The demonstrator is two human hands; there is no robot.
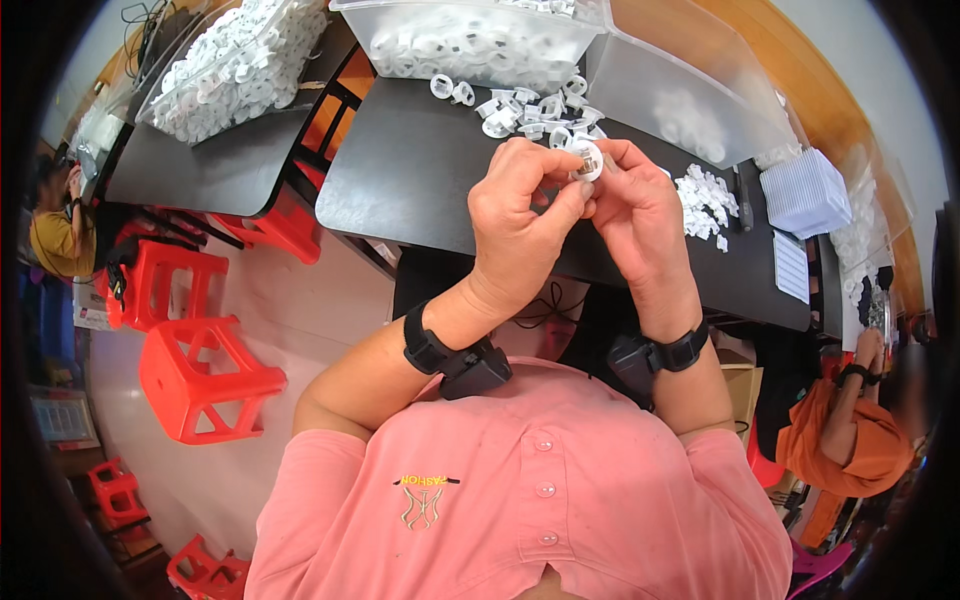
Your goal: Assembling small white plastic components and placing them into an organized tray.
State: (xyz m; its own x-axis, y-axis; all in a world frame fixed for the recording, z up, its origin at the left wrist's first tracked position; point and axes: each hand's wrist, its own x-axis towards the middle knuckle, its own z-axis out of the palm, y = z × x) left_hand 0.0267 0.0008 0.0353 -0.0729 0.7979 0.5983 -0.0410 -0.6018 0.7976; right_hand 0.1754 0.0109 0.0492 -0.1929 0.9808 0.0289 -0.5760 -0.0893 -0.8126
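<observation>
Above the near side of the black table, both my hands meet at a small round white plastic part point(588, 160) with metal-looking pieces inside. My left hand point(522, 205) pinches its left and lower edge between thumb and fingers. From the other side, my right hand point(642, 205) grips the same part, its fingertips partly hidden behind it. Just beyond my fingers lies a loose pile of similar white round parts point(530, 112). To the right of my right hand is a heap of smaller white pieces point(706, 203).
At the table's point(390, 165) back stand a clear bin point(480, 50) of white parts and another translucent bin point(680, 90). A stack of white trays point(806, 192) sits right, near a dark tool point(743, 198). Red stools point(205, 380) stand left; a person in orange point(850, 440) sits right.
</observation>
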